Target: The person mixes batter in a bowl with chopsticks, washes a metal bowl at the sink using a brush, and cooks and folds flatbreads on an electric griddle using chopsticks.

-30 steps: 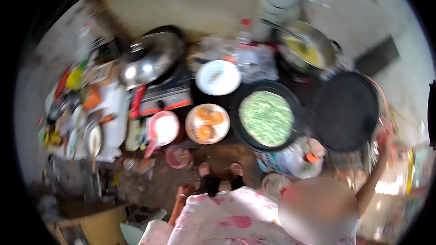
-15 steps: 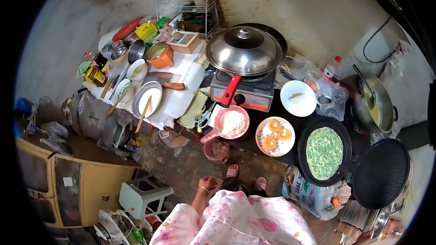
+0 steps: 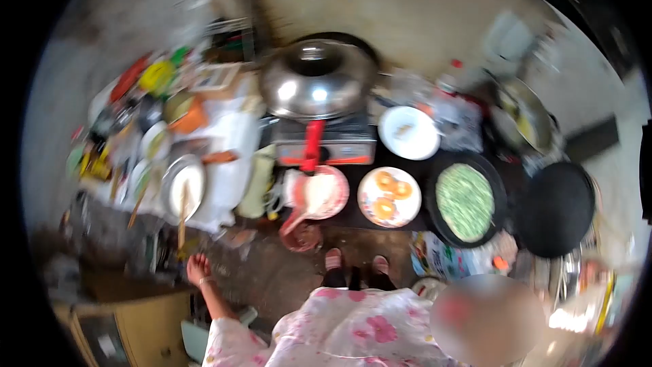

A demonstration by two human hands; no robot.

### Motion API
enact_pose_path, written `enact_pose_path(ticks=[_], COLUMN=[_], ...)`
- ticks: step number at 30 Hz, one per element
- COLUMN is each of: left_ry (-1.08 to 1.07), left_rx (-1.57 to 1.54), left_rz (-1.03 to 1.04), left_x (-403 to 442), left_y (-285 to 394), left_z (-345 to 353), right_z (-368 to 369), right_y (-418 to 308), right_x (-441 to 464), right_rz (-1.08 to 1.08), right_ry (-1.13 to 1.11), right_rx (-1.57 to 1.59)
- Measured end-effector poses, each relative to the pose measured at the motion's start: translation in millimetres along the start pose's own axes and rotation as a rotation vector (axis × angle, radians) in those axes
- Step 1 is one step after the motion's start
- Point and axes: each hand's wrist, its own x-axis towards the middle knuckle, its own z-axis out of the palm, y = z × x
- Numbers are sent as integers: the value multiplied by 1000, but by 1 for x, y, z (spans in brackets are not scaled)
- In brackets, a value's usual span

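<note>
My left hand is raised over the floor at the lower left, its fingers curled, just below the chopsticks that stick out of a metal bowl of white batter. Motion blur hides whether anything is between the fingers. My right hand is out of sight. Right of centre, a green-flecked pancake lies in the open round pan, whose dark lid is folded out to the right. Beside it a plate bears orange-topped round pieces, with a pink bowl of flour to its left.
A lidded wok with a red handle sits on the stove. At the back are a white plate and a deep pan. An orange pot stands left. A blurred round shape covers the lower right.
The view has swung, shifting the counter leftward from half a second ago. My left hand has moved left, away from my feet and towards the batter bowl. My right arm has left the view.
</note>
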Motion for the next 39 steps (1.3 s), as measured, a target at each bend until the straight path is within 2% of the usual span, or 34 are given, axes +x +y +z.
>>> enact_pose_path(ticks=[1, 2, 3, 4, 5, 6, 7, 9, 10, 11, 12, 14, 15, 16, 17, 19, 22, 23, 25, 27, 29, 32, 34, 35, 36, 37, 39], left_ry=[-150, 195, 259, -126, -29, -262, -62, -154, -707, -1247, -1760, -2288, -2170, -1780, -1432, -1150, -1293, -1299, -1321, -1305, -1356, -1478, -1711, -1710, -1963, -1980, -1988], left_rx=[-182, 104, 85, 321, 250, 368, 277, 402, 862, 1273, 1623, 1763, 1738, 1529, 1283, 1096, 1262, 1327, 1535, 1775, 1888, 2051, 2058, 1922, 1913, 1908, 1964], left_rz=[-146, -186, -251, -290, -533, -724, -1104, -1069, -813, -453, 21, 329, 14, -565, -939, -1131, -775, -720, -688, -747, -725, -620, -520, -1006, -646, -755, -537], left_x=[26, 5, 29, 22, 41, 5, 35, -29, -50, -63, -70, -75, -89, -112, -137, -179, -214, -223, -245, -273, -309, -366, -427, -410, -447, -472, -527], left_y=[-29, -42, -84, -106, -144, -144, -206, -210, -216, -218, -218, -255, -253, -238, -222, -204, -203, -205, -215, -232, -254, -266, -275, -319, -312, -318, -321], left_z=[-28, -4, -26, -55, -80, -70, -97, -61, -40, -23, -11, 20, 35, 60, 86, 117, 130, 132, 123, 101, 66, 18, -1, 1, -10, -12, -22], right_z=[4, 16, 33, 51, 54, 58, 62, 67, 69, 71, 73, 78, 81, 85, 88, 90, 82, 78, 66, 55, 38, 32, 34, 37, 40, 43, 51], right_y=[12, 23, -4, -35, -37, -37, -34, -22, -16, -3, 12, 44, 52, 57, 63, 73, 103, 114, 137, 188, 237, 315, 377, 394, 405, 417, 437], right_x=[-5, -11, -41, -74, -83, -90, -96, -114, -119, -124, -127, -130, -134, -138, -141, -142, -135, -134, -139, -141, -150, -180, -191, -203, -213, -222, -234], right_rz=[-23, -52, -110, -167, -152, -174, -196, -171, -165, -139, -127, -67, -65, -47, -26, -39, -73, -93, -112, -128, -141, 51, 205, 231, 260, 280, 287], right_ry=[-1, 7, 37, 68, 104, 120, 134, 181, 205, 223, 237, 166, 173, 176, 180, 174, 137, 144, 171, 211, 253, 348, 474, 559, 647, 675, 706], right_rx=[10, 29, 24, 18, 65, 76, 78, 104, 99, 99, 123, 92, 119, 61, 5, 73, 198, 248, 386, 474, 551, 894, 1105, 1225, 1341, 1452, 1627])
